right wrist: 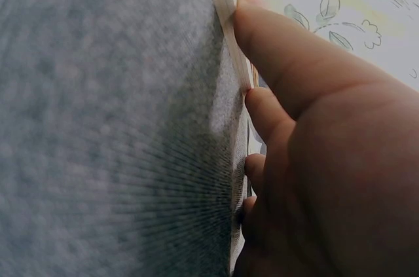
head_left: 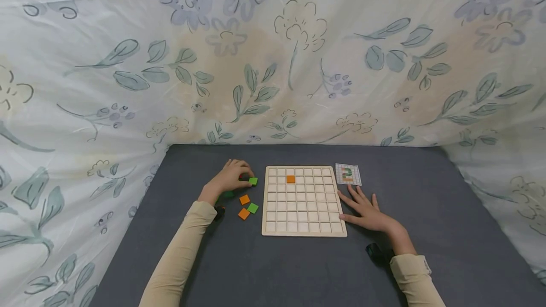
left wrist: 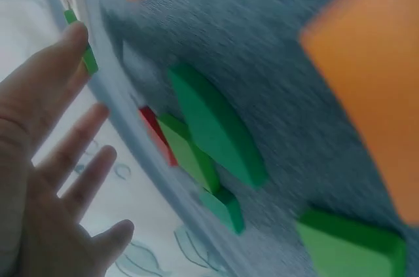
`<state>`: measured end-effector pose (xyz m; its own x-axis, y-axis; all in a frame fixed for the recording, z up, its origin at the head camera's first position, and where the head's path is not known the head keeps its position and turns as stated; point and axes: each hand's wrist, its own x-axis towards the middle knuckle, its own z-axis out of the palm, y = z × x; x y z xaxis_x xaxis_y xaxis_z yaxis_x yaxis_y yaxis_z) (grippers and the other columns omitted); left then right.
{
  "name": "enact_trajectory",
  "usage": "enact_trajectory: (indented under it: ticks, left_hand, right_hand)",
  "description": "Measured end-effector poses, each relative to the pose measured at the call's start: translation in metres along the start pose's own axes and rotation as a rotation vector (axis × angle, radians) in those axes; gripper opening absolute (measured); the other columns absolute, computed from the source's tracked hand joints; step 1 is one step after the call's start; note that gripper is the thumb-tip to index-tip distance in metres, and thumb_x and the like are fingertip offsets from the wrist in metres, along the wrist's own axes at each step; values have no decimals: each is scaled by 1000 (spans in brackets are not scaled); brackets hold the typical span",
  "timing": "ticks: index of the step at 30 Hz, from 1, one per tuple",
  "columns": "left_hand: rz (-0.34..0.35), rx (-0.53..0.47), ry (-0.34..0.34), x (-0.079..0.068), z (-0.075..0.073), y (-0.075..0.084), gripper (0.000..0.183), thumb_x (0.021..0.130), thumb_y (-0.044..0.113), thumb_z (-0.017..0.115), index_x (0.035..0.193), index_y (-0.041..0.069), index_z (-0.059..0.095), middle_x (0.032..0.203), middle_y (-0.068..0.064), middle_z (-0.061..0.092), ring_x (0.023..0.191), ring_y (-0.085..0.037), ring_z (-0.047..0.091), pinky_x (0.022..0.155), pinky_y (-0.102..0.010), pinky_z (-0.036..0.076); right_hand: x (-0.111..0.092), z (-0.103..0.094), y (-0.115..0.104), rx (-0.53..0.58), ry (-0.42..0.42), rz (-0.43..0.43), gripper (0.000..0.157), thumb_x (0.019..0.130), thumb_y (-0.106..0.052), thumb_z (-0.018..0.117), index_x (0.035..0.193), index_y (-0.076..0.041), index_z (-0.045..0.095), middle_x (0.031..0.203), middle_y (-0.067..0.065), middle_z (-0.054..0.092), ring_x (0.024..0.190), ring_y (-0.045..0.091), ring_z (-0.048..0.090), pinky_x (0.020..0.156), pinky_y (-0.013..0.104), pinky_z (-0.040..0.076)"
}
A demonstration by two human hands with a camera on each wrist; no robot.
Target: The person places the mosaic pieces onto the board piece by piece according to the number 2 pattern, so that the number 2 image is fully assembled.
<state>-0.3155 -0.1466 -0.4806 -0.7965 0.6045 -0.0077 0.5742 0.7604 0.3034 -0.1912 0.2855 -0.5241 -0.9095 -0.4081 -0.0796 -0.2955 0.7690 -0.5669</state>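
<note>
Grey counter (head_left: 307, 269) here, and left of the grid board (head_left: 304, 215) the left hand's (head_left: 230, 176) grip pinches a green tile (head_left: 253, 181), while the right hand (head_left: 368, 213), fingers spread, touches the board's right edge, probably steadying it.

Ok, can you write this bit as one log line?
left hand: pinches green tile left of board | right hand: touches board's right edge | board: bears one orange tile | card: right of board
</note>
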Motion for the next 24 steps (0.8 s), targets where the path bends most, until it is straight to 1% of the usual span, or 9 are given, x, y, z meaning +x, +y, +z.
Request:
enact_trajectory:
  ticks: [6,9,14,20,24]
  left_hand:
    - [8,17,4,14,5,10,26,82,36,70,103,22,69,121,-3,55,122,-29,42,111,-60,14]
    - [19,-4,7,19,5,16,26,81,34,71,103,20,69,121,-4,55,122,-30,41,111,-60,14]
    - [34,-17,8,26,5,25,26,81,34,71,103,20,69,121,-3,55,122,-29,42,112,-59,14]
    - [56,-48,5,33,10,34,28,80,34,72,104,20,69,121,-4,55,123,-29,41,112,-58,13]
    - [77,-32,0,37,14,40,28,81,35,70,104,21,68,122,-3,55,123,-28,41,112,-58,15]
  right_hand:
    - [0,0,1,-9,-11,6,72,89,-43,57,147,-15,27,153,23,5,138,46,-5,98,72,-15]
    - [0,0,2,-14,-8,7,72,89,-44,57,147,-14,27,153,23,6,138,46,-5,98,72,-15]
    - [0,-1,0,-12,-1,2,72,89,-44,57,147,-14,27,153,24,6,138,47,-4,99,72,-14]
    - [-2,-2,-1,-13,-4,6,72,89,-43,57,147,-14,26,153,23,4,138,47,-5,99,71,-15]
    - [-2,-2,-2,-4,-2,3,72,89,-43,57,147,-13,27,153,24,5,138,48,-4,99,72,-15]
